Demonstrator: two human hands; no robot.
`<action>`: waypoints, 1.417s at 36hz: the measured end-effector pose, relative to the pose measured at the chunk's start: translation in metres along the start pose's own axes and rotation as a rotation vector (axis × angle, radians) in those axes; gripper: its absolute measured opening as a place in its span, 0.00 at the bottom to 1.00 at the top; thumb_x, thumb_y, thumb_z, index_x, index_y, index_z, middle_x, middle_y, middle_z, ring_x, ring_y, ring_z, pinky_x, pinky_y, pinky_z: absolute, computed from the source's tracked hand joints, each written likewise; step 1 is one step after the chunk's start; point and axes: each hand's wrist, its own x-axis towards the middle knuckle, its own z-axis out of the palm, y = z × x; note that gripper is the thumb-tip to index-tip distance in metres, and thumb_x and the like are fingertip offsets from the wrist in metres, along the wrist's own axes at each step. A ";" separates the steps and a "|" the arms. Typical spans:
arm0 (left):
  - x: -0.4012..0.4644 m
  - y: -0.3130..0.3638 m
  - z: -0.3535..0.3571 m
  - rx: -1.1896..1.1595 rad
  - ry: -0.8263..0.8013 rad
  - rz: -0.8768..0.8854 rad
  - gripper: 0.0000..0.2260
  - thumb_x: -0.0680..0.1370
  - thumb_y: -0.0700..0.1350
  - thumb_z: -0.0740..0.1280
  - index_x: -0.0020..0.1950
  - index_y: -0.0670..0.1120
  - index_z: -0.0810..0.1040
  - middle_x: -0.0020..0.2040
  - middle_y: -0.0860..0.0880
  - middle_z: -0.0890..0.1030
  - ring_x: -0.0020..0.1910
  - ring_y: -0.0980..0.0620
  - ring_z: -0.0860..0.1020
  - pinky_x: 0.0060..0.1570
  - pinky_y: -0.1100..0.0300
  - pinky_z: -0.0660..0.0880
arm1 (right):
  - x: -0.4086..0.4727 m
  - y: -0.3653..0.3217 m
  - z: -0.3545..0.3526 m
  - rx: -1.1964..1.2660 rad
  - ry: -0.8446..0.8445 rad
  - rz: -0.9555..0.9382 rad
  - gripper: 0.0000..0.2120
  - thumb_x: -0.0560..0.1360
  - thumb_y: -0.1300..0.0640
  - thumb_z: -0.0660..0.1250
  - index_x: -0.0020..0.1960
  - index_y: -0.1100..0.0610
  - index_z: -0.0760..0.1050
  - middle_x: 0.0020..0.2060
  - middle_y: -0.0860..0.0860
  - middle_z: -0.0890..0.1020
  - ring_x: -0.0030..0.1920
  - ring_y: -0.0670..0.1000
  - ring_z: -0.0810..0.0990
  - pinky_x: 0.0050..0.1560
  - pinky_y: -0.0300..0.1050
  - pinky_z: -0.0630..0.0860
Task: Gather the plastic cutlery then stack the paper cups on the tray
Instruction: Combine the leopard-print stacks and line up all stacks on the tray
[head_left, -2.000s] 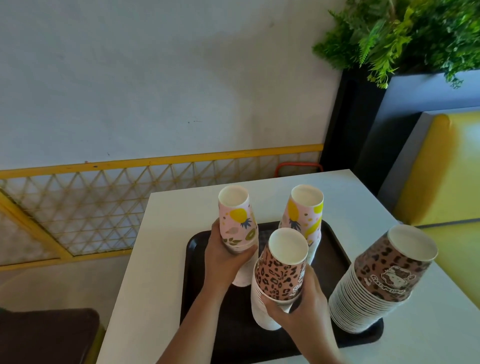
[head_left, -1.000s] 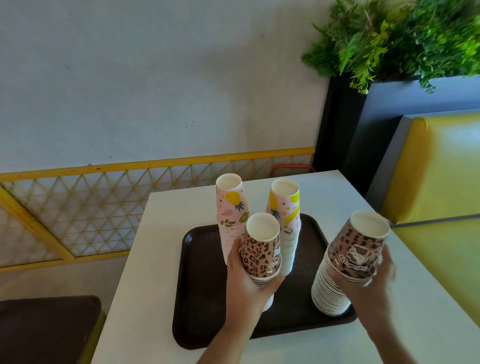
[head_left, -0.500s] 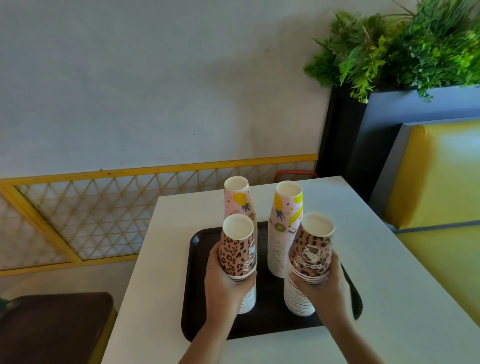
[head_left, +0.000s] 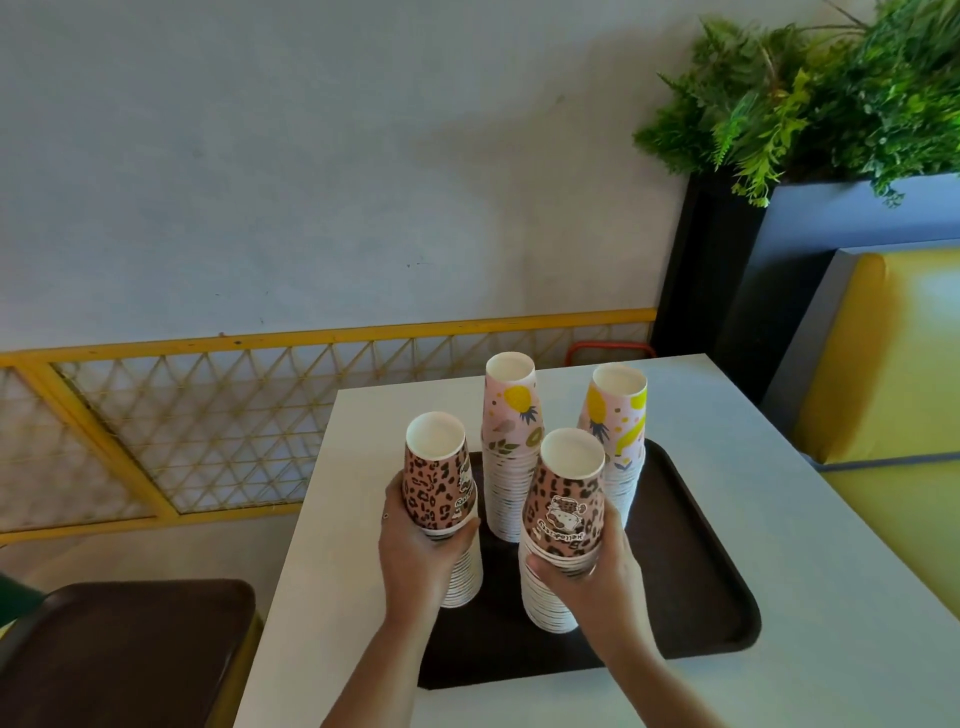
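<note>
While all four cup stacks stand on the tray (head_left: 691, 587), each hand's fingers curl round a leopard stack: left hand (head_left: 415, 545), right hand (head_left: 597, 566); no cutlery shows.

Both forearms cut off by the bottom edge, left hand (head_left: 418, 551) hiding part of its leopard-print cup stack (head_left: 445, 512), print lettering too small to read, plant (head_left: 810, 98) cropped at the top right

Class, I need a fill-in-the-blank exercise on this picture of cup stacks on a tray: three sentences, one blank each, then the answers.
1. The tray holds ____ stacks of cups.
2. The left hand and the right hand each grip a stack with a ____ print.
3. The tray rests on a ____ table.

Answers: four; leopard; white
</note>
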 end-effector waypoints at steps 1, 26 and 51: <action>0.002 -0.001 -0.001 0.002 0.000 0.002 0.37 0.60 0.41 0.81 0.65 0.45 0.68 0.58 0.50 0.77 0.56 0.51 0.76 0.53 0.59 0.71 | 0.000 -0.001 0.002 0.002 0.002 -0.003 0.40 0.60 0.55 0.79 0.63 0.41 0.60 0.50 0.33 0.73 0.50 0.35 0.74 0.43 0.24 0.69; 0.034 -0.016 -0.002 -0.054 -0.037 0.052 0.35 0.61 0.42 0.81 0.63 0.51 0.69 0.57 0.52 0.78 0.55 0.51 0.77 0.50 0.60 0.71 | -0.004 -0.005 0.051 -0.052 -0.005 -0.064 0.43 0.64 0.51 0.76 0.68 0.39 0.52 0.64 0.40 0.68 0.63 0.38 0.68 0.52 0.23 0.65; -0.069 0.021 0.071 -0.016 0.175 -0.016 0.44 0.59 0.41 0.81 0.70 0.42 0.63 0.64 0.51 0.70 0.64 0.52 0.70 0.63 0.63 0.65 | 0.075 0.037 -0.048 -0.099 0.043 -0.010 0.52 0.61 0.54 0.79 0.75 0.50 0.50 0.74 0.51 0.57 0.72 0.54 0.61 0.67 0.57 0.66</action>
